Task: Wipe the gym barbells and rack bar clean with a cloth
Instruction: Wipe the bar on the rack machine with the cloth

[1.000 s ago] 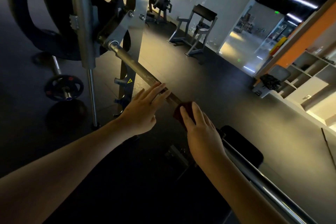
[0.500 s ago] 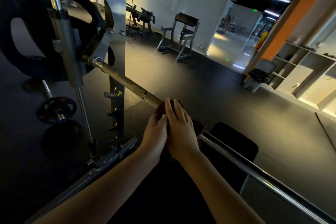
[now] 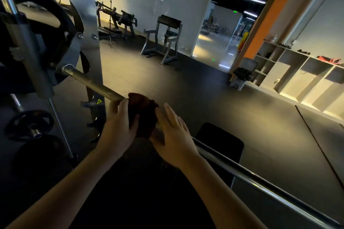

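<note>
Left end of bar [image 3: 83,78]: rack post [image 3: 95,15] and big weight plate [image 3: 67,20] block the way.
Middle of bar: cloth [image 3: 144,115] sits on it.
Right part of bar: bare, room to slide along.
Over the bar: open air.
Under the bar: black bench pad [image 3: 219,141].

The cloth [image 3: 145,115] is now in the left hand [image 3: 119,126] instead of the right hand [image 3: 175,135]. The left hand, flat with straight fingers on the bar [image 3: 96,84] 1 second ago, now curls round the cloth and holds it on the bar. The right hand, gripping the cloth 1 second ago, now has straight fingers and lies over the bar just beside the cloth.
</note>
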